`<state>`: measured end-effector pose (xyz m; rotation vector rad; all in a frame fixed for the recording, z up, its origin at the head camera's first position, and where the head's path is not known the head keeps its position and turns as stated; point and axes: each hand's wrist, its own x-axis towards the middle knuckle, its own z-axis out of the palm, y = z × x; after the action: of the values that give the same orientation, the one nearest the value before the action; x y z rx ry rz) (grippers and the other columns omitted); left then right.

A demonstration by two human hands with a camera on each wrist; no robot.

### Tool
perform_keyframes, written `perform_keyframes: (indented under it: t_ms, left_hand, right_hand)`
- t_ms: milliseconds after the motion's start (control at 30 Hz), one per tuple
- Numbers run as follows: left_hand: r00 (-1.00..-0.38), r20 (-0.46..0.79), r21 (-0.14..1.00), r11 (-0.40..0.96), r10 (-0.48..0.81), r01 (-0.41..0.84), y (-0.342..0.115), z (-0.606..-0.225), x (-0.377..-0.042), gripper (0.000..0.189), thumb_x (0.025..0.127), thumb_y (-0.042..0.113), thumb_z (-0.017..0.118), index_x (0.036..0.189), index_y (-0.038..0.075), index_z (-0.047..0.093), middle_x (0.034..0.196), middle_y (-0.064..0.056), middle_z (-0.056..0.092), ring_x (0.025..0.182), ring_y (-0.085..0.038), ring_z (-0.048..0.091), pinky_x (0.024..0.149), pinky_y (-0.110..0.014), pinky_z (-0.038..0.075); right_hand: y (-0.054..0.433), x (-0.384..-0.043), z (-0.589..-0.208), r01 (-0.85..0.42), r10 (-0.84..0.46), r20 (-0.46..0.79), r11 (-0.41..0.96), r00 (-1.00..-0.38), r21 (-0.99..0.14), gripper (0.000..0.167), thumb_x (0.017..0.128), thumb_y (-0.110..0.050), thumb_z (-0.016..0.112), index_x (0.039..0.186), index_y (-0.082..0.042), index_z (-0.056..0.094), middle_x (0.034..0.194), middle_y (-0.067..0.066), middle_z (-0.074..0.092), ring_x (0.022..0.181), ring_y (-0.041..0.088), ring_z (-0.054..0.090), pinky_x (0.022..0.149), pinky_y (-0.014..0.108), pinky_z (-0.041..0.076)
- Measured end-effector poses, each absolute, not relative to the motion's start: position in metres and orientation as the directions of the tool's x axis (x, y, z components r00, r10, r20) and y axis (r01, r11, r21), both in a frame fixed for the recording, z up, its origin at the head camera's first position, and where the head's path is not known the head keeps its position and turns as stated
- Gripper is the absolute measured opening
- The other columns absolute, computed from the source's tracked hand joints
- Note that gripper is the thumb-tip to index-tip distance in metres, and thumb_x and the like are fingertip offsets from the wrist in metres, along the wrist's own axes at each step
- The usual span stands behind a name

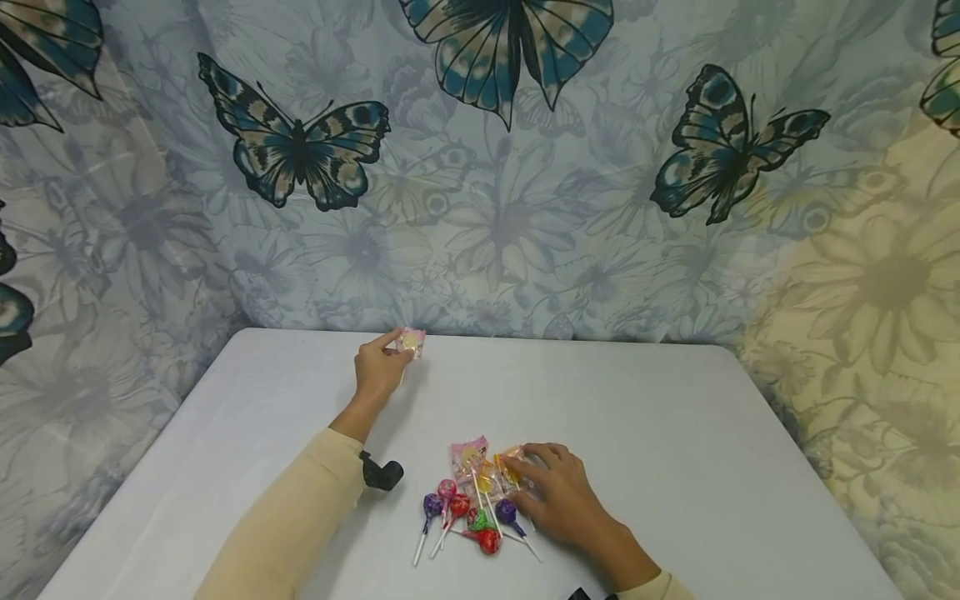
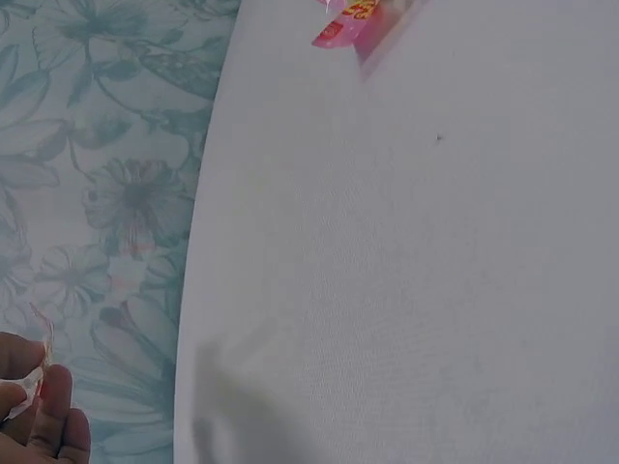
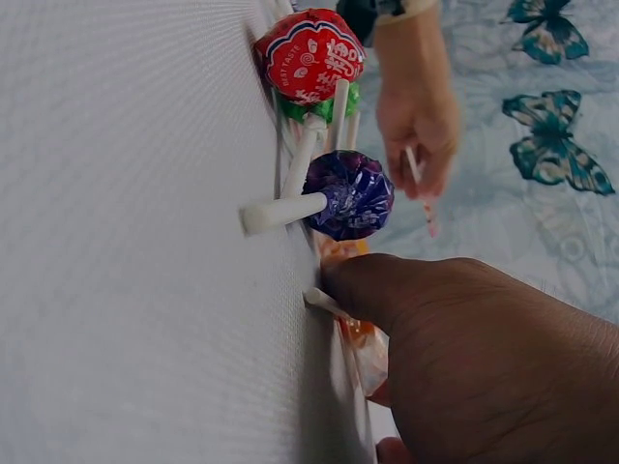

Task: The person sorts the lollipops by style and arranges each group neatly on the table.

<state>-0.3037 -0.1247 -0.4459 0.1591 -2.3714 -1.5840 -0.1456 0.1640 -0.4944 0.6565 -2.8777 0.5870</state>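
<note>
Pink-wrapped lolly (image 1: 412,342) pinched in L hand (image 1: 379,367), R hand (image 1: 561,493) at orange lolly (image 1: 509,473), grip unclr

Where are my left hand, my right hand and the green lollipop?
Left hand (image 1: 378,369): head view, back of the hand.
Right hand (image 1: 558,493): head view, back of the hand.
Green lollipop (image 1: 481,521): head view, its wrapped candy end.

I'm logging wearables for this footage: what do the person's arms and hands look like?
The left hand and right hand are ungloved. The left sleeve is plain pale yellow; the right sleeve, mostly out of frame, looks the same colour. A black device shows beside the left sleeve's end, and a black piece beside the right's.
</note>
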Motion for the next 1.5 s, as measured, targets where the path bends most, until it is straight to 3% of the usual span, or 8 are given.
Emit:
perform_keyframes:
  t_ms: [200,400,667,767,833,1000,1233,1500]
  left_hand:
    - [-0.956,0.117,0.919,0.394,-0.269,0.002,-0.126,-0.453,-0.313,0.047,0.083,0.011,0.071,0.129,0.011,0.063,0.085,-0.013,0.068,0.068,-0.02,0.06,0.055,-0.026,0.048]
    - [-0.955,0.075,0.92,0.389,-0.288,-0.045,-0.127,-0.461,-0.321,0.048,0.082,0.011,0.072,0.13,0.011,0.063,0.094,-0.015,0.069,0.075,-0.021,0.061,0.06,-0.026,0.049]
    - [-0.957,0.04,0.923,0.378,-0.288,-0.075,-0.126,-0.469,-0.33,0.05,0.082,0.01,0.071,0.131,0.012,0.061,0.087,-0.012,0.067,0.068,-0.019,0.06,0.058,-0.026,0.05]
    - [-0.957,0.025,0.922,0.376,-0.289,-0.089,-0.125,-0.471,-0.333,0.051,0.082,0.009,0.07,0.132,0.012,0.06,0.093,-0.015,0.067,0.076,-0.023,0.061,0.064,-0.03,0.052]
    - [-0.956,0.011,0.919,0.38,-0.295,-0.106,-0.125,-0.473,-0.336,0.051,0.082,0.009,0.07,0.132,0.01,0.06,0.106,-0.017,0.065,0.092,-0.026,0.059,0.074,-0.034,0.052]
    - [-0.955,-0.03,0.91,0.388,-0.296,-0.149,-0.125,-0.478,-0.341,0.052,0.082,0.008,0.069,0.132,0.008,0.059,0.132,-0.022,0.05,0.124,-0.035,0.038,0.099,-0.042,0.039]
    - [-0.965,-0.017,0.895,0.427,-0.262,-0.132,-0.123,-0.481,-0.343,0.05,0.082,0.006,0.064,0.132,0.004,0.059,0.131,-0.023,0.048,0.127,-0.039,0.034,0.103,-0.044,0.035]
    - [-0.97,0.053,0.836,0.542,-0.237,-0.087,-0.122,-0.482,-0.344,0.046,0.082,0.002,0.062,0.127,0.0,0.061,0.129,-0.021,0.056,0.129,-0.038,0.041,0.105,-0.044,0.033]
  right_hand:
    - [0.164,-0.146,-0.495,-0.44,-0.39,0.209,0.84,-0.897,-0.317,0.045,0.086,-0.038,0.071,0.129,-0.028,0.064,0.13,0.004,0.053,0.123,0.033,0.041,0.099,0.059,0.031]
    - [0.163,-0.145,-0.494,-0.443,-0.393,0.209,0.835,-0.895,-0.327,0.045,0.086,-0.038,0.071,0.129,-0.028,0.064,0.13,0.004,0.053,0.124,0.034,0.041,0.099,0.059,0.031]
    - [0.161,-0.146,-0.494,-0.44,-0.387,0.216,0.839,-0.896,-0.32,0.045,0.085,-0.037,0.072,0.128,-0.028,0.064,0.13,0.005,0.053,0.123,0.033,0.041,0.099,0.06,0.031]
    - [0.161,-0.146,-0.494,-0.432,-0.381,0.21,0.842,-0.9,-0.324,0.045,0.085,-0.038,0.072,0.129,-0.028,0.064,0.131,0.005,0.053,0.124,0.033,0.041,0.099,0.06,0.03]
    - [0.161,-0.146,-0.494,-0.429,-0.378,0.211,0.844,-0.902,-0.321,0.045,0.085,-0.038,0.072,0.129,-0.028,0.064,0.131,0.004,0.053,0.124,0.033,0.041,0.099,0.061,0.03]
    - [0.162,-0.146,-0.494,-0.427,-0.377,0.209,0.847,-0.903,-0.318,0.046,0.085,-0.039,0.072,0.129,-0.029,0.064,0.131,0.004,0.053,0.124,0.033,0.042,0.099,0.061,0.03]
    - [0.162,-0.147,-0.494,-0.431,-0.385,0.199,0.841,-0.901,-0.326,0.047,0.086,-0.042,0.07,0.13,-0.029,0.063,0.132,0.005,0.052,0.124,0.034,0.041,0.099,0.062,0.03]
    - [0.164,-0.146,-0.496,-0.44,-0.396,0.198,0.844,-0.897,-0.307,0.047,0.086,-0.044,0.069,0.13,-0.029,0.063,0.132,0.004,0.052,0.123,0.033,0.042,0.098,0.06,0.032]
